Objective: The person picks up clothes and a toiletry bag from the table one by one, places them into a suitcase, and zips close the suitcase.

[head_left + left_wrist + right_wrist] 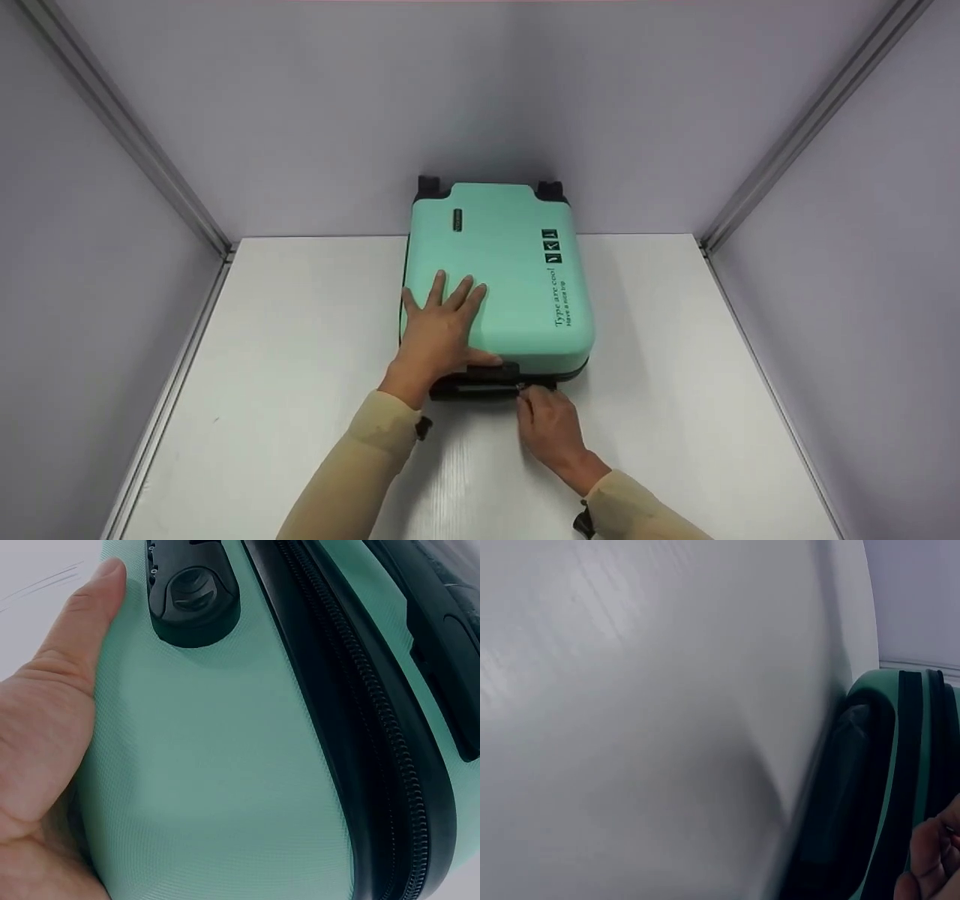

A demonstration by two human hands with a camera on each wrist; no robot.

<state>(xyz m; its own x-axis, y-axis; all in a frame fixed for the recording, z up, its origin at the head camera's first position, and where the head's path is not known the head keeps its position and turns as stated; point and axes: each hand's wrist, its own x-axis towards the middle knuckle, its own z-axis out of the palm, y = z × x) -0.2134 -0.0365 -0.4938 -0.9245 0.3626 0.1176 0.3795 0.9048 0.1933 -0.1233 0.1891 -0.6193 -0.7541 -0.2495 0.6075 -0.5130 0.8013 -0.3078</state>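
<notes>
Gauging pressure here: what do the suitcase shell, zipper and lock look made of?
Suitcase shell: probably rigid plastic, satin, by its molded form and fine texture. Zipper: likely plastic, matte, by its fine dark teeth. Lock: likely black plastic, smooth with faint sheen.

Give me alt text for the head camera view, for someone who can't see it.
A mint-green hard-shell suitcase lies on a white tabletop, black wheels farthest away. A person's left hand rests spread on top; the right hand apparently pinches a small zipper pull at the near end.
</notes>
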